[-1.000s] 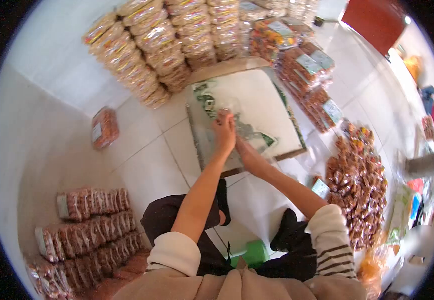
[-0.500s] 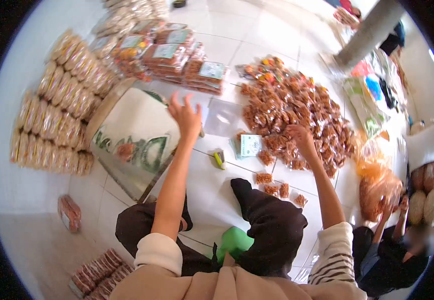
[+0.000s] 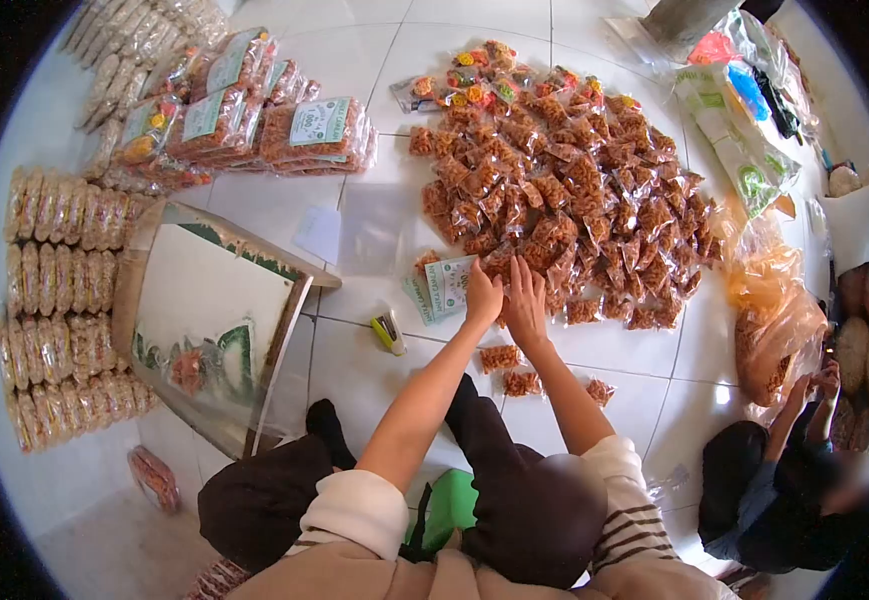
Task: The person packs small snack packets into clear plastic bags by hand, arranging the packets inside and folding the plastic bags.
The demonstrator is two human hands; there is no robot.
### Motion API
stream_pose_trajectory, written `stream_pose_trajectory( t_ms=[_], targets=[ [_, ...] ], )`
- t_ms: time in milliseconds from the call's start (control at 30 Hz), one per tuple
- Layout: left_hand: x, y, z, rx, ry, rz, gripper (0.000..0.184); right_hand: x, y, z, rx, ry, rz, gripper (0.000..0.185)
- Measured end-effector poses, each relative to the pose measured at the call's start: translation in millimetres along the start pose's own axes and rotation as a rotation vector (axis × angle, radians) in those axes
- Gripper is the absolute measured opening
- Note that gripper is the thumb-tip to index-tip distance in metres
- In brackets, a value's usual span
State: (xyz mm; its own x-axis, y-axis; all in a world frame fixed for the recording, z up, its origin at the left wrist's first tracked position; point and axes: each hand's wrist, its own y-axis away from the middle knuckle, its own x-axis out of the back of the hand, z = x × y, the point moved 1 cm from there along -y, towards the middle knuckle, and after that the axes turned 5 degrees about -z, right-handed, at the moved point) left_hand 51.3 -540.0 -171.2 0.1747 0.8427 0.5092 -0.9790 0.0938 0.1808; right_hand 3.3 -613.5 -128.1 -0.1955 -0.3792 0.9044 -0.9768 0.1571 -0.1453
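Observation:
A large heap of small clear packets of brown snack [image 3: 594, 190] lies on the tiles in front of me. At its near left edge my hands are close together. My left hand [image 3: 484, 297] has its fingers closed on a snack packet [image 3: 496, 262], just beside the printed label cards [image 3: 442, 288]. Alongside it, my right hand [image 3: 526, 308] reaches onto the same edge, fingers bent over packets there; its fingertips are partly hidden. A green-and-black stapler [image 3: 389, 333] lies left of my forearms. Several loose packets [image 3: 521, 383] sit nearer my feet.
A worn low table [image 3: 214, 290] stands at left, by stacked bags of pale snacks [image 3: 64, 290]. Filled, labelled packs [image 3: 314, 135] are piled behind it. A clear plastic sheet [image 3: 374, 225] lies flat. At right, a person [image 3: 784, 480] sits by an orange plastic bag [image 3: 774, 270].
My left hand has moved from above the low table rightward to the heap's edge. My right hand has shifted left beside it. The view has turned slightly.

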Motion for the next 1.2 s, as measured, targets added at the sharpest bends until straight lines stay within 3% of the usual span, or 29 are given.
stream_pose_trajectory(
  t_ms=[133, 200, 333, 400, 533, 633, 667, 767, 800, 833, 900, 967, 1033, 1100, 1167, 1200],
  targets=[
    [1.5, -9.1, 7.1, 0.198, -0.147, -0.153, 0.037, -10.5, -11.9, 4.9, -0.086, 0.013, -0.008, 0.053],
    [6.2, -7.4, 12.2, 0.062, 0.201, -0.089, 0.032, -12.9, -8.0, 7.2, -0.145, -0.139, -0.004, 0.051],
    [20.3, 5.1, 30.1, 0.066, 0.381, -0.128, 0.031, -3.6, -10.5, 1.6, -0.203, -0.46, 0.094, 0.046],
    [32.2, 9.7, 43.7, 0.002, 0.794, -0.193, 0.03, 10.6, -13.4, -3.9, -0.24, -0.556, 0.15, 0.041],
    [68.4, 14.2, 64.2, -0.036, 0.874, -0.354, 0.038, 42.2, -23.3, -15.6, -0.248, -0.88, 0.133, 0.04],
    [97.1, 10.2, 86.3, -0.117, 0.967, -0.279, 0.034, 89.9, -30.5, -46.9, -0.229, -0.907, 0.162, 0.04],
    [108.4, 10.4, 92.4, -0.012, 1.013, -0.288, 0.033, 95.3, -35.4, -53.2, -0.175, -0.968, 0.235, 0.04],
    [154.3, 22.2, 131.3, 0.024, 1.14, -0.343, 0.036, 150.7, -39.2, -95.6, -0.174, -1.02, 0.288, 0.039],
    [165.4, 20.9, 136.5, -0.148, 1.063, -0.32, 0.039, 164.5, -41.4, -105.3, -0.169, -1.112, 0.236, 0.035],
    [186.5, 29.5, 155.6, -0.183, 1.063, -0.308, 0.039, 169.3, -45.6, -107.0, -0.133, -1.117, 0.245, 0.035],
    [233.0, 52.2, 189.7, -0.513, 0.841, -0.241, 0.039, 173.5, -55.4, -114.4, -0.183, -1.261, 0.001, 0.032],
    [275.5, 72.6, 205.3, -0.726, 0.358, -0.19, 0.039, 230.2, -40.1, -168.9, -0.148, -1.428, -0.122, 0.034],
    [312.1, 84.2, 211.9, -1.069, -0.071, -0.034, 0.043, 257.7, -29.6, -208.8, -0.193, -1.708, -0.528, 0.037],
    [341.6, 100.7, 213.5, -1.125, -0.135, 0.013, 0.048, 252.6, -26.1, -230.9, -0.094, -1.648, -0.564, 0.041],
    [364.5, 118.4, 213.7, -1.175, -0.19, 0.061, 0.052, 252.8, -22.2, -257.4, 0.07, -1.526, -0.455, 0.043],
    [374.3, 128.6, 208.8, -1.136, -0.024, 0.027, 0.056, 251.8, -19.2, -271.3, 0.091, -1.517, -0.467, 0.043]
  ],
)
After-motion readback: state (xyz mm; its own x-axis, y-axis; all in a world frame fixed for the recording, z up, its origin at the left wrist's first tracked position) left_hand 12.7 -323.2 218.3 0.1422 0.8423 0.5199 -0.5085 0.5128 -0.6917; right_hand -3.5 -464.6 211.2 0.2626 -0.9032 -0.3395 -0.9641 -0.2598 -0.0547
